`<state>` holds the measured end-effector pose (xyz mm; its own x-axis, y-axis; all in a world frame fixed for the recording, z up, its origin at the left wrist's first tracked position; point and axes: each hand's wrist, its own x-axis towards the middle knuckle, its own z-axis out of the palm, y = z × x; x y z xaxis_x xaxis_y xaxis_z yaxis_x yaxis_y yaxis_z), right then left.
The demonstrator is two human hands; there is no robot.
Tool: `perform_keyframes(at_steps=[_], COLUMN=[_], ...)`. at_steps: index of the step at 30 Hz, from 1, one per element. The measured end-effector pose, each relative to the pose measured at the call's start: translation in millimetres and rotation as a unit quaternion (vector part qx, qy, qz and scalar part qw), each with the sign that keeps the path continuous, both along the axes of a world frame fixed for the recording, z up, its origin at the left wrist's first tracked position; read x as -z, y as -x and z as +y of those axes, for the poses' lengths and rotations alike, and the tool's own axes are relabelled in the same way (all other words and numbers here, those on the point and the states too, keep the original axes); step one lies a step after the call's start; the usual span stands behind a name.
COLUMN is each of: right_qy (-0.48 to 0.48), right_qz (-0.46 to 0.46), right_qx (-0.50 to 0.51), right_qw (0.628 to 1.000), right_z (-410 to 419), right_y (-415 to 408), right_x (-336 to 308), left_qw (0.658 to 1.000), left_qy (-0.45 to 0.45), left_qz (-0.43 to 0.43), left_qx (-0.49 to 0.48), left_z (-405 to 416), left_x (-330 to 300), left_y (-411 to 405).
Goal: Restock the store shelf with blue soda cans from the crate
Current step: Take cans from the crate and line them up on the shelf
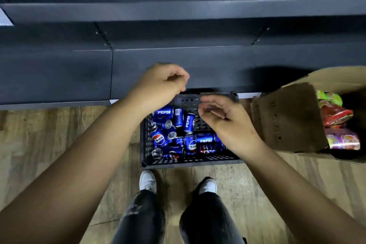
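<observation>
- Both hands are hovering above the crate; the left hand and right hand are hanging loosely curled, holding nothing.
- The cans are lying jumbled in the crate, below the bare shelf.
- Best approach, I judge: reaching for a top can, wrapping fingers round its side, then standing it upright on the shelf.

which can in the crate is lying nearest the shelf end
The blue can reading PEPSI sideways at the crate's far left corner, just under the left hand; the others lie closer to the feet.
</observation>
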<state>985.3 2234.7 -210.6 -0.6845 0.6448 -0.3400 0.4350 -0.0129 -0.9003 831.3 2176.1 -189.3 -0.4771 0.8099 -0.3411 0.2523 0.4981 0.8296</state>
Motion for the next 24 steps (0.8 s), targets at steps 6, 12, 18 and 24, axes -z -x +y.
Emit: perform_keyframes(at_steps=[6,12,18,24], right_qy=[0.046,0.062,0.043,0.026], right_qz=[0.099,0.117,0.129,-0.038], right_qx=[0.159,0.184,0.161,0.123], right_qw=[0.981,0.974,0.978,0.991], right_z=[14.1,16.6,13.2,28.2], right_y=[-3.6,13.9,13.2,-1.0], right_x=[76.0,189.9,323.7,452.8], left_qw=[0.993,0.995,0.997,0.99], left_qy=[-0.06,-0.041,0.052,0.137], left_qz=[-0.071,-0.065,-0.055,-0.02], left_qx=[-0.078,-0.07,-0.035,-0.026], left_z=[-0.4,-5.4,-8.2,15.0], left_x=[98.9,228.2,354.3,461.8], left_y=[-9.4,-11.6,7.4,17.9])
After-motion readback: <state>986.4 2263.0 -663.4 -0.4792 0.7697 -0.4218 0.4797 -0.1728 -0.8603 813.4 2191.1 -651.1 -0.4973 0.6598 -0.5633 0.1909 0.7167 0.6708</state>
